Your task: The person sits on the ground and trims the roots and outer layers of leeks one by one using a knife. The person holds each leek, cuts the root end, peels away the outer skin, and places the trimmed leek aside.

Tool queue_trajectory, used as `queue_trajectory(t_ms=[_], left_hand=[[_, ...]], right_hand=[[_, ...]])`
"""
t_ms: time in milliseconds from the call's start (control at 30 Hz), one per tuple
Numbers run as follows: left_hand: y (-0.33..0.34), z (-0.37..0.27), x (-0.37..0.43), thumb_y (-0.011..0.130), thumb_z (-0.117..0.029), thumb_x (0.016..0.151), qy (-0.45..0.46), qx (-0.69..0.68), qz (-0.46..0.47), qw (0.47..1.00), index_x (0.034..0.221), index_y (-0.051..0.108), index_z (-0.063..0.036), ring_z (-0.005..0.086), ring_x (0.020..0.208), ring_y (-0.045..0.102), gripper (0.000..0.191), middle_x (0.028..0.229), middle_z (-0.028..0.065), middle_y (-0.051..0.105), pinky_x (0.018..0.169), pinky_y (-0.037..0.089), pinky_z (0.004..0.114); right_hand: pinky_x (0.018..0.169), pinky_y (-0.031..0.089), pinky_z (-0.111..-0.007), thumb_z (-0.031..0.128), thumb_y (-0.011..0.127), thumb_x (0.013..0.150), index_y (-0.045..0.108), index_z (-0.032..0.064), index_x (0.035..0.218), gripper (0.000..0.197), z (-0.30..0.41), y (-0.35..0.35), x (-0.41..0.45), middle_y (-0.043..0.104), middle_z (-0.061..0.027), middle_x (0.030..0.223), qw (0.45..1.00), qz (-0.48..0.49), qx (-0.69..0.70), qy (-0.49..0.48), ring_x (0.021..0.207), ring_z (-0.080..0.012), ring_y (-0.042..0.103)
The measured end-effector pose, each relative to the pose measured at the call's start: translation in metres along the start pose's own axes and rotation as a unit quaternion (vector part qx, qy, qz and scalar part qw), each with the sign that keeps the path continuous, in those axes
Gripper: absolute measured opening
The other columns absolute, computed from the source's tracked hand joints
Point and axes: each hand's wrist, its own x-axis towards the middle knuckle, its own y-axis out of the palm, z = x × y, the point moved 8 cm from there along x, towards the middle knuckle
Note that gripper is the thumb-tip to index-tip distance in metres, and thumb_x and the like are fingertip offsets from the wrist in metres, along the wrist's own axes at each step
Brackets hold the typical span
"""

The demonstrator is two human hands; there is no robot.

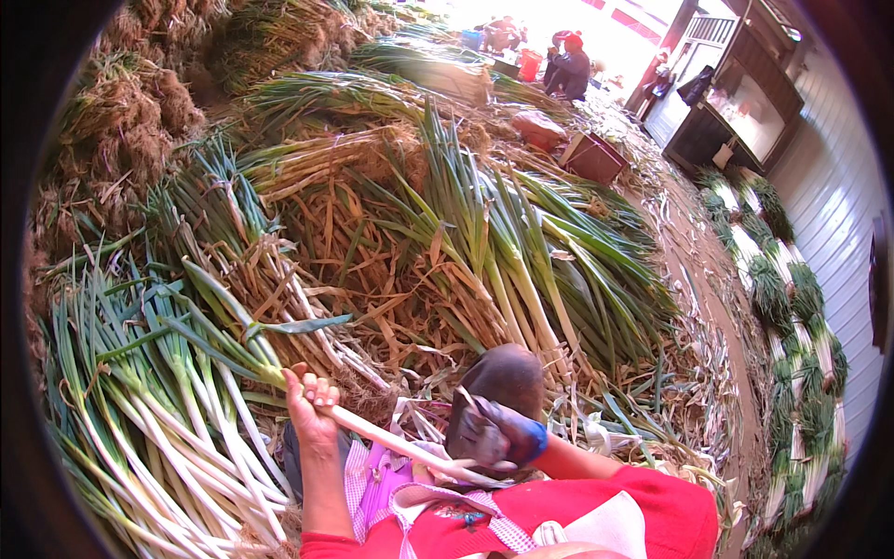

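My bare left hand [312, 404] is closed around a long green onion [391, 441], just below where its leaves fork. The pale stalk slants down to the right across my lap; its leaves point up and left. My right hand [499, 434], in a dark, soiled glove with a blue cuff, has curled fingers at the stalk's lower end. Exactly what the fingertips pinch there is partly hidden. To the left lies a heap of green onions [174, 433] with clean white stalks. Ahead are unpeeled green onions [517, 279] with dry brown leaves.
My dark-covered knee [497, 377] rises beside the right hand. Root-ended bundles [140, 105] are piled at the upper left. Tied bundles [796, 349] line the right wall. A reddish-brown box [594, 157] and a crouching person [569, 66] are farther back. Peelings litter the ground.
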Motion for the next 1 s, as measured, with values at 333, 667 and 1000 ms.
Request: queue_trajectory(t_ms=[333,667,1000], left_hand=[[0.021,-0.031,0.034,0.037,-0.039,0.097,0.045,-0.047,0.171,0.983,0.098,0.055,-0.0069,0.0053,0.041,0.023,0.036,0.053,-0.0066,0.027,0.041,0.024,0.022],[0.018,-0.034,0.070,0.038,-0.047,0.093,-0.080,-0.140,0.108,0.981,0.084,0.046,-0.0003,0.0103,0.045,0.030,0.048,0.052,-0.0019,0.030,0.049,0.031,0.028],[0.033,-0.045,0.073,0.046,-0.034,0.094,0.087,0.008,-0.013,0.996,0.095,0.055,-0.0092,0.0108,0.053,0.035,0.026,0.056,-0.0014,0.035,0.055,0.038,0.026]], right_hand=[[0.038,0.036,-0.022,0.041,0.059,0.087,0.056,0.0090,0.077,0.033,-0.009,-0.192,-0.226,0.054,-0.0024,0.058,0.863,-0.453,0.180,0.134,0.041,-0.0094,0.046],[0.088,0.046,-0.029,0.000,0.072,0.068,0.057,0.0003,0.113,0.047,0.062,-0.032,-0.082,0.057,-0.0097,0.114,0.754,-0.235,-0.599,-0.132,0.106,-0.0191,0.054],[0.055,0.048,-0.042,0.027,0.069,0.073,0.064,0.0098,0.099,0.032,0.030,0.032,-0.013,0.061,-0.0165,0.068,0.612,-0.113,-0.775,-0.110,0.060,-0.0338,0.061]])
